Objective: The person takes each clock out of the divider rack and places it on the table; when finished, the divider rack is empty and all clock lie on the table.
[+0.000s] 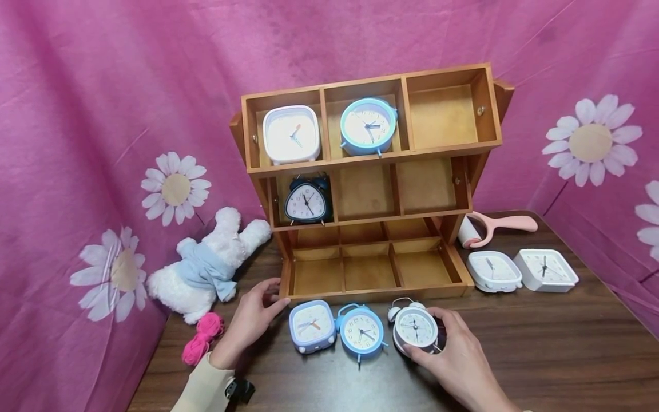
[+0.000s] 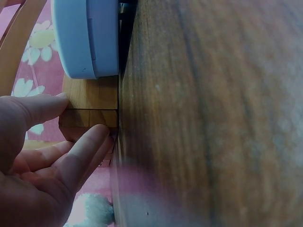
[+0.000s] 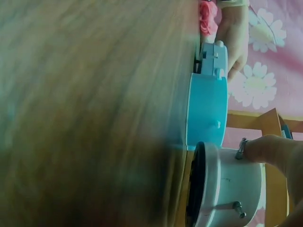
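Note:
My right hand (image 1: 463,356) grips a white twin-bell alarm clock (image 1: 416,327) at its right and lower edge, thumb at the front. In the right wrist view, the thumb presses by one metal foot of this clock (image 3: 236,184). At the front left corner of the wooden shelf (image 1: 378,295), my left hand (image 1: 253,313) pinches the wood between thumb and fingers, also seen in the left wrist view with the corner (image 2: 88,117) between them. A lavender square clock (image 1: 312,325) and a blue round alarm clock (image 1: 362,332) stand between the hands, before the shelf.
The top tier holds a pale square clock (image 1: 292,134) and a blue clock (image 1: 368,126); a dark clock (image 1: 307,201) sits in the middle tier. Two white clocks (image 1: 494,270) and a pink lint roller (image 1: 507,223) lie right. A plush toy (image 1: 206,269) and pink yarn (image 1: 203,339) lie left.

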A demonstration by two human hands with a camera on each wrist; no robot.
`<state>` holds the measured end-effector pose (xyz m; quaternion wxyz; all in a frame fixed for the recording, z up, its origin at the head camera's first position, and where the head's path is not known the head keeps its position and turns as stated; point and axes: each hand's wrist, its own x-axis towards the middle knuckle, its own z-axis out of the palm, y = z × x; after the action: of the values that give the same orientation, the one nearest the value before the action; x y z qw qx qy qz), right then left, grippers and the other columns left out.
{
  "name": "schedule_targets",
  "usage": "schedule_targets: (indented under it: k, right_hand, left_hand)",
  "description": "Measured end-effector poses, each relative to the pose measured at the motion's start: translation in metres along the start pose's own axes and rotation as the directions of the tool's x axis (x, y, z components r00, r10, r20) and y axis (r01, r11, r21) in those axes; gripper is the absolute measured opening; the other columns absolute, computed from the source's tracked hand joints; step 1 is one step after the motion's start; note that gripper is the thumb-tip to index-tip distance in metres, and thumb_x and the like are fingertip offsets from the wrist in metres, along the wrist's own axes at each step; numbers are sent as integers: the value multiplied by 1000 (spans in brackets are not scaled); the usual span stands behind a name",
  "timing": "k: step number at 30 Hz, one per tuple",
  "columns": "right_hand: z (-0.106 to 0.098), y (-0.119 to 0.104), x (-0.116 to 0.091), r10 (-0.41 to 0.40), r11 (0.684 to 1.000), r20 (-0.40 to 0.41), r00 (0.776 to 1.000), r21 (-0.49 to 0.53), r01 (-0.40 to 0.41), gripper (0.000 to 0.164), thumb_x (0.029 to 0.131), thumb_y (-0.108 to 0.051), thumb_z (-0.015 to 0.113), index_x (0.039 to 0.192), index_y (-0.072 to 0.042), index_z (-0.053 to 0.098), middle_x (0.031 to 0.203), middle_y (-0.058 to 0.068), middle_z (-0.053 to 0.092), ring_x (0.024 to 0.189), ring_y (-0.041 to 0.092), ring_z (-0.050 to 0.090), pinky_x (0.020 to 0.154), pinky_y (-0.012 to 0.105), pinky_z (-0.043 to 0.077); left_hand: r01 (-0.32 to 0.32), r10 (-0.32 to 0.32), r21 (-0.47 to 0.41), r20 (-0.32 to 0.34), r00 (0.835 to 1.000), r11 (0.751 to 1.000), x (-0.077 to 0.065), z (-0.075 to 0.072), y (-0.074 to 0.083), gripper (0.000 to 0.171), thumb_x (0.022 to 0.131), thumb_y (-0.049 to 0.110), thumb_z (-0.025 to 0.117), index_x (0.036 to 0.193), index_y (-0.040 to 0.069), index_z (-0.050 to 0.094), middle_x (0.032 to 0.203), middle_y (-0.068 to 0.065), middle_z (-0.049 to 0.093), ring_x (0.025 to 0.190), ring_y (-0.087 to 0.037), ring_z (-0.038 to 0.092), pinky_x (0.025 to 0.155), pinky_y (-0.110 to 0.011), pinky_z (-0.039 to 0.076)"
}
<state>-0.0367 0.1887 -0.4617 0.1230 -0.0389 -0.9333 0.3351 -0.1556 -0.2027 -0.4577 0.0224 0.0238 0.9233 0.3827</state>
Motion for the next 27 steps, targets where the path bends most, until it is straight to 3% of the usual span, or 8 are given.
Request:
schedule_targets:
  k: [7,27]
  right_hand:
    - [1,0,1,46,999,77,996,-9,-45,88,70,-43,106,137,-2,68,127,15,73,113,34,73,92,48,57]
    - [5,-7,6,35,999,132,991,-21,-33,95,68,-43,107,140,1,64,129,19,69,117,36,72,97,57,59]
  left_hand:
    - [-21,21,-2,-17,1000,1000,-1,1,0,49,102,19,85,146,5,69,130,-17,80,109,-27,80,75,-28,60]
    - [-37,37,-6,-16,999,999,0,1,-2,50,102,19,85,147,5,68,131,-17,80,109,-26,80,73,-26,59]
